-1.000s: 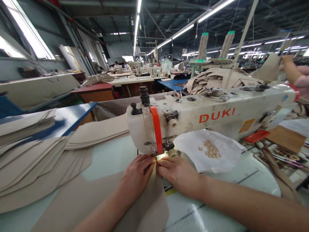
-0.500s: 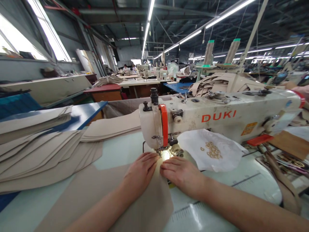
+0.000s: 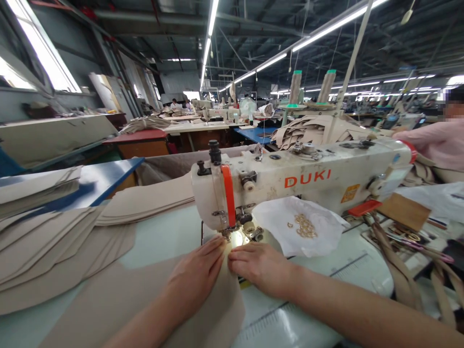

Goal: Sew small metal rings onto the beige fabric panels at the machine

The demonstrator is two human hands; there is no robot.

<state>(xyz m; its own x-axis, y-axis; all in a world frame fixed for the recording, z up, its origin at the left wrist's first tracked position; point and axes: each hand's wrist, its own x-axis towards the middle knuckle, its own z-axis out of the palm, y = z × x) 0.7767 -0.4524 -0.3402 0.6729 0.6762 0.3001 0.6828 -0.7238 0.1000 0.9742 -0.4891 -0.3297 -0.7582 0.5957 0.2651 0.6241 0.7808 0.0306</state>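
Observation:
A beige fabric piece [image 3: 119, 299] lies on the pale sewing table [image 3: 166, 237], its far edge under the needle of a white DUKI sewing machine [image 3: 308, 181]. My left hand [image 3: 197, 278] lies flat on the fabric, fingers stretched toward the presser foot [image 3: 232, 232]. My right hand [image 3: 259, 266] rests beside it, fingers flat and pointing left at the lit needle area. The fingertips of both hands nearly touch just in front of the needle.
Stacks of beige cut pieces [image 3: 54, 241] fill the table's left side. A white sheet with small gold rings [image 3: 304, 227] sits right of the needle. Brown straps [image 3: 402, 270] and tools lie at far right. A person in a pink sleeve [image 3: 435, 140] works behind the machine.
The view has shifted slightly, and both hands sit a little nearer to me on the fabric. The person in pink at the right has come more into view.

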